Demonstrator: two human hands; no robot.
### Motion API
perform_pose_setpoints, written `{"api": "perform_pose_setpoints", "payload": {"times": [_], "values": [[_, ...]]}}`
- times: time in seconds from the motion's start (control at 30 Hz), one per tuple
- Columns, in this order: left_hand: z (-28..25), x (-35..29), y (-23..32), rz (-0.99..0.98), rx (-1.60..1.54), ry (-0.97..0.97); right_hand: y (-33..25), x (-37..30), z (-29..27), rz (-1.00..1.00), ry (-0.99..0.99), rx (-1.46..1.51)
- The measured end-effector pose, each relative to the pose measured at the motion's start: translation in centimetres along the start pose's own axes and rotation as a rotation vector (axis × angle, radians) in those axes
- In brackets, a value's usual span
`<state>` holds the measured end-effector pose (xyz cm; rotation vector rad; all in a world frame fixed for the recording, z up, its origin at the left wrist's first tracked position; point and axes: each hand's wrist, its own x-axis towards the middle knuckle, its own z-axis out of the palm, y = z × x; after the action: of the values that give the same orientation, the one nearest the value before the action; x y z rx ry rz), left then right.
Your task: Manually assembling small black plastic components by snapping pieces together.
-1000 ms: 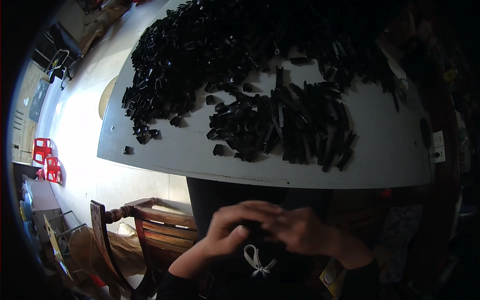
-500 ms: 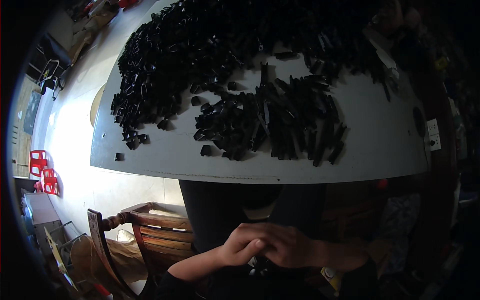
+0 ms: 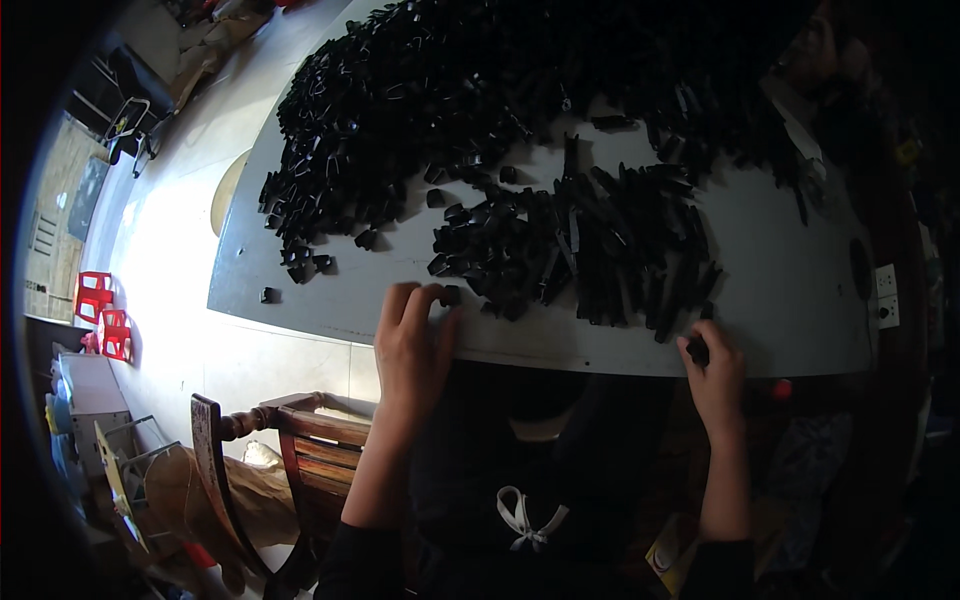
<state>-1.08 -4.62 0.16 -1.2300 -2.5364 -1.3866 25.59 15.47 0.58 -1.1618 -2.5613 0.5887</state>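
My left hand point(image 3: 408, 335) is at the table's front edge, with its fingers bent and its index fingertip and thumb at a small black clip-like piece point(image 3: 451, 296). To the right, my right hand point(image 3: 718, 370) pinches the near end of a narrow black strip point(image 3: 698, 350), with part of it hidden by the fingers. Between the hands lies a loose group of short black pieces point(image 3: 490, 250) on the left and long black strips point(image 3: 610, 250) on the right. The dim light hides their exact kind.
A large heap of black pieces point(image 3: 400, 110) covers the far part of the white table point(image 3: 330, 305). A wooden chair point(image 3: 320, 450) stands at the left, with red stools point(image 3: 95, 295) farther off. Another person's hand point(image 3: 820, 50) shows dimly at the far right.
My hands were clasped together in front of my lap. They have come apart and moved up to the table edge, the left to the small piece and the right onto a strip.
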Motion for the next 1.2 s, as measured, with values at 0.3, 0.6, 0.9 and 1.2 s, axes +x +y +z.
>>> {"api": "perform_pose_setpoints", "payload": {"times": [0.3,0.6,0.9,1.2], "values": [[-1.5,0.6,-0.7,0.232,0.223,-0.244,-1.0,-2.3,-0.1,0.077,0.271,0.243],[-1.1,-1.7,1.2,0.188,-0.096,-0.342,-9.8,-2.9,0.3,-0.253,-0.177,0.469],[-2.7,-2.5,4.5,0.236,-0.349,-0.427,-11.1,-1.9,0.8,-0.575,-0.051,0.249],[-2.8,-3.1,4.1,0.287,-0.431,-0.480,-10.3,-1.9,0.6,-0.620,-0.173,0.295]]}}
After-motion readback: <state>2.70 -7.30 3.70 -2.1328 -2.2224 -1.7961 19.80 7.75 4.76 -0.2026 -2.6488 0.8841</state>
